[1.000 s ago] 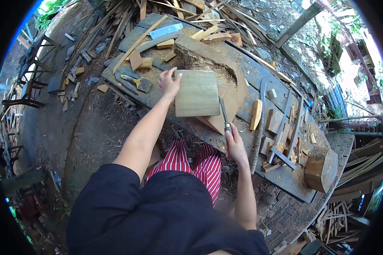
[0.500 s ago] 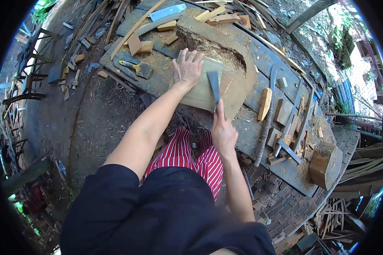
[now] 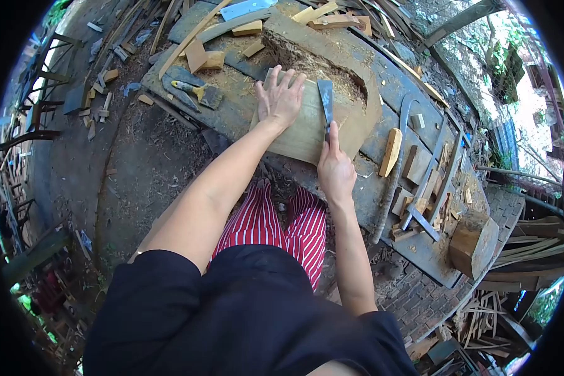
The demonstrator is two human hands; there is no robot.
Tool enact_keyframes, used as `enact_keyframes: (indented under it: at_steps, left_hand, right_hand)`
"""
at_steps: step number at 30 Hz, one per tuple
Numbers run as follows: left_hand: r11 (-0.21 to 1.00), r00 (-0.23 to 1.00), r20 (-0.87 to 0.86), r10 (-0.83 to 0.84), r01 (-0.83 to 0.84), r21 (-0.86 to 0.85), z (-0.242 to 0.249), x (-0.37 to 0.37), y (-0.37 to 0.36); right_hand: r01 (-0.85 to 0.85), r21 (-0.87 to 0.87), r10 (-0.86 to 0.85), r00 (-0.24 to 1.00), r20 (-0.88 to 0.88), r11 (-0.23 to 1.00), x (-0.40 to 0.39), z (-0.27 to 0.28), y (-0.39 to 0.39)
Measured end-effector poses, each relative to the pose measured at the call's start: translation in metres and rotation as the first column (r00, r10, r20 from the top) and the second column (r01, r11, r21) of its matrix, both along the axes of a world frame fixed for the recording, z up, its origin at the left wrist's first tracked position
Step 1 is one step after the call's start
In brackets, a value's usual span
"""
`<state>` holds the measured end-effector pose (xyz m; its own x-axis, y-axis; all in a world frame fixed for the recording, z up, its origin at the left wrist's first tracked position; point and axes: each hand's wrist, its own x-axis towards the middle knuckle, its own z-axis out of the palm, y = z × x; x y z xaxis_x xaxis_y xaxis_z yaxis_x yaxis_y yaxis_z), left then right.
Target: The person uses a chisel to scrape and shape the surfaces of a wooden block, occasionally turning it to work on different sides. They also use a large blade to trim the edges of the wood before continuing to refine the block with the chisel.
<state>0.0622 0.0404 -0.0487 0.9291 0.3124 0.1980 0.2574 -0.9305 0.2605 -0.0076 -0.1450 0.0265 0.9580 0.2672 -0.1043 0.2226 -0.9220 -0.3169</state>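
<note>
My left hand (image 3: 280, 100) lies flat with its fingers spread, pressing on the far left part of a thin wooden board (image 3: 297, 128). In my right hand (image 3: 336, 169) is a scraper-like tool (image 3: 326, 103) with a dark flat blade that widens toward its far end. The index finger stretches along the tool, and the other fingers wrap its handle, which is mostly hidden. The blade lies over the right side of the board and points away from me. Beneath the board is a larger wooden slab (image 3: 365, 128) with a rough, broken hollow (image 3: 332, 70) full of sawdust.
On the worktable (image 3: 232, 122) at left lies a yellow-handled brush (image 3: 208, 96). To the right are a curved blade (image 3: 402, 119) with a long wrapped handle, wood offcuts (image 3: 391, 152), a clamp (image 3: 425, 225) and a large wood block (image 3: 472, 243). Scrap wood lies around the table.
My right hand has moved forward and slightly right, carrying the blade farther up the board. My left hand stays pressed on the board. The view has shifted slightly.
</note>
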Motion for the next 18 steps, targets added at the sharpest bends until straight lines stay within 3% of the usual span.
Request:
enact_keyframes:
  at_steps: [3, 5, 9, 11, 15, 18]
  left_hand:
    - [1.0, 1.0, -0.003, 0.014, -0.014, 0.02, 0.001, 0.004, 0.0]
    - [1.0, 1.0, -0.02, 0.023, -0.022, 0.018, 0.0, 0.002, 0.0]
    - [1.0, 1.0, 0.001, 0.0, 0.0, 0.03, 0.001, 0.003, -0.002]
    - [0.986, 0.986, -0.038, 0.164, -0.164, 0.013, 0.007, 0.006, -0.007]
    - [0.992, 0.992, -0.007, 0.129, -0.129, -0.015, 0.003, 0.01, -0.004]
    - [0.996, 0.996, -0.031, 0.089, -0.089, 0.006, 0.001, 0.004, -0.008]
  right_hand:
    - [-0.014, -0.084, 0.008, 0.998, -0.068, 0.996, -0.03, 0.007, -0.016]
    - [-0.033, -0.029, 0.031, 0.997, -0.07, 0.999, -0.052, 0.003, -0.029]
    - [0.003, -0.048, -0.007, 0.998, -0.068, 0.999, -0.027, 0.004, -0.014]
    - [-0.004, -0.025, 0.005, 1.0, 0.018, 1.0, -0.02, -0.006, -0.006]
    - [0.006, -0.013, -0.007, 0.999, -0.045, 1.0, -0.066, 0.001, -0.026]
    - [0.021, 0.004, -0.021, 1.0, -0.013, 1.0, -0.037, -0.006, -0.013]
